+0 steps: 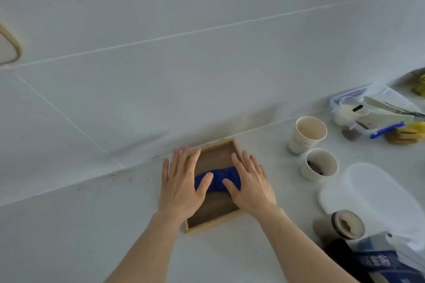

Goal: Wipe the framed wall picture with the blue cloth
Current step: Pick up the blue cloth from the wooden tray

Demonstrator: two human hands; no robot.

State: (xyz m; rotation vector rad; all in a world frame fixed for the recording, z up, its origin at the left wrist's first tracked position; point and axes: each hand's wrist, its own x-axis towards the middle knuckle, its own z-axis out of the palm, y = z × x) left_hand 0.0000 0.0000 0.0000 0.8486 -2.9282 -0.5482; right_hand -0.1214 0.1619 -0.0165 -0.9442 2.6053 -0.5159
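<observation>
A small wooden tray (212,221) with a dark brown floor lies on the white counter next to the wall. A bunched blue cloth (218,179) lies across its middle. My left hand (181,184) rests flat on the tray's left side, fingers spread, its thumb touching the cloth's left end. My right hand (250,184) lies flat on the tray's right side, fingers apart, its thumb on the cloth's right end. Neither hand is closed around the cloth. A curved wooden frame edge (11,46) shows on the wall at the far left, mostly cut off.
To the right stand two paper cups (308,135) (320,164), a clear box with blue clips (372,112), a white lid (368,193), a dark lidded jar (347,224), yellow sponges (407,133) and a printed package (377,262). White tiled wall rises behind.
</observation>
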